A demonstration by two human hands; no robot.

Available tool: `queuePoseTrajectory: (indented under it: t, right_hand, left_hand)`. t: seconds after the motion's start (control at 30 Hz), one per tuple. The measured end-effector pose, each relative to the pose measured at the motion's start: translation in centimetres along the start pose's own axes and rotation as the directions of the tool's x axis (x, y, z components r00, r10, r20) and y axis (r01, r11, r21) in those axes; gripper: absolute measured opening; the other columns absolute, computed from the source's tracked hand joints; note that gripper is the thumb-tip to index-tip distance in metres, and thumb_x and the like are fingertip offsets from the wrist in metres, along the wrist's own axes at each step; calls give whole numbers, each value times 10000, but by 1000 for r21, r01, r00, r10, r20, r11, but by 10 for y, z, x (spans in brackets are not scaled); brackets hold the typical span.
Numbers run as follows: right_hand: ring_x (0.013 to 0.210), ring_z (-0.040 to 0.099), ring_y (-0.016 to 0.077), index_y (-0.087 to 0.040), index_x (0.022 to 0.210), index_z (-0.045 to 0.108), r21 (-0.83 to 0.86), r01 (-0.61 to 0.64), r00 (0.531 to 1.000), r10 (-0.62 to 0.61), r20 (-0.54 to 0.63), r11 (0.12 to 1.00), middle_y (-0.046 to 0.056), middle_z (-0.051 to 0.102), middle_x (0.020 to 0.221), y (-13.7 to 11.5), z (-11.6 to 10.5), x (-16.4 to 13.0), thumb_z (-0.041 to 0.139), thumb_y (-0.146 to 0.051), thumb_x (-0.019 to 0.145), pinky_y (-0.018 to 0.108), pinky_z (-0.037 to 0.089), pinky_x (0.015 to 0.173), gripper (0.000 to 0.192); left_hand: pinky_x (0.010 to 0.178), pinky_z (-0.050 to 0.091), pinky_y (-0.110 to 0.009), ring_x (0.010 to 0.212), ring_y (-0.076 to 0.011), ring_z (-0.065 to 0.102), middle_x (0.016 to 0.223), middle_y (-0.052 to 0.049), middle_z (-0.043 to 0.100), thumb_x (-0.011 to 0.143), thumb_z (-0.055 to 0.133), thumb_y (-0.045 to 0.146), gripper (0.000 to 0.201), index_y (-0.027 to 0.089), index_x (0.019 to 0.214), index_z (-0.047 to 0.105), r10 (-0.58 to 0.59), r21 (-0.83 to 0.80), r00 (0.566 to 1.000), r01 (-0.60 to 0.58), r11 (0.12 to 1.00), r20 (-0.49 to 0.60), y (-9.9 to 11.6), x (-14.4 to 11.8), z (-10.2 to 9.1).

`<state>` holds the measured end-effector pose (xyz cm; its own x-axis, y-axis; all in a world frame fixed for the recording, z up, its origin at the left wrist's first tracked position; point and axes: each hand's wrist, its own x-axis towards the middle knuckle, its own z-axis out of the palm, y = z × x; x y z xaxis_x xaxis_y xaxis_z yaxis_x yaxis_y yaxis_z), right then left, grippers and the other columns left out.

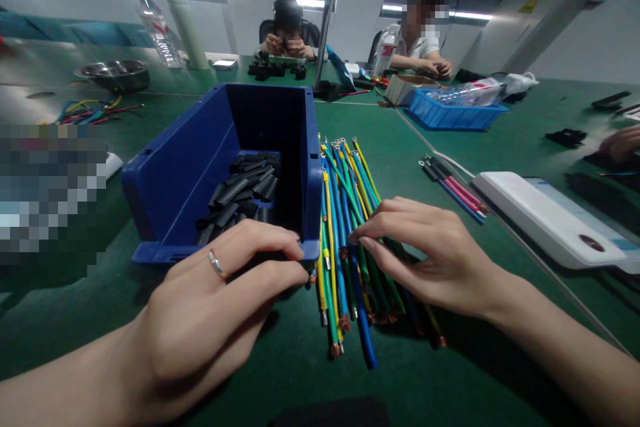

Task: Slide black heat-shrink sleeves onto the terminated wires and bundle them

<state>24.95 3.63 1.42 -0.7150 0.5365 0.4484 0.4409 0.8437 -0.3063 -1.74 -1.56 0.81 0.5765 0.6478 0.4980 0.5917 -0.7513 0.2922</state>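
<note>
Left hand (215, 300), 8 o'clock, bent at blue bin (180, 167); right hand (430, 253), 4 o'clock, arched over wires (341, 273). Grips partly hidden; cannot tell if pinching.

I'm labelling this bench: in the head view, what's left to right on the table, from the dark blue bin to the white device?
Dark blue bin, spread of coloured wires, red and blue wires, white device.

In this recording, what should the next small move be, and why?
Perhaps the right hand should pinch the dark blue cable and draw it out: the fingertips appear right at it, and its near end juts past the surrounding wires. I can't tell whether it's already gripped.
</note>
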Motion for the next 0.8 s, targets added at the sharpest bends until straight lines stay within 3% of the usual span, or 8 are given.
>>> queuePoseTrajectory:
  t: [0.4, 0.8]
  right_hand:
    - [581, 581, 140, -204, 858, 687, 32, 3, 1000, -3, -1, 999, 30, 660, 655, -6, -4, -1, 449, -204, 971, 290, 440, 570, 263]
    - [682, 664, 137, -150, 896, 678, 48, 42, 999, -41, -13, 998, 61, 724, 762, -9, -4, 0, 471, -145, 949, 259, 514, 641, 214]
  left_hand:
    - [873, 516, -208, 1053, -135, 629, 1129, -23, 649, 887, 409, 9, 384, 246, 1086, 636, 11, -19, 1000, -12, 1000, -18, 1, 0, 1]
    - [872, 506, -172, 1030, -116, 625, 1137, -17, 629, 888, 416, 22, 369, 245, 1092, 627, -6, -60, 1000, 6, 998, 0, 0, -2, 2]
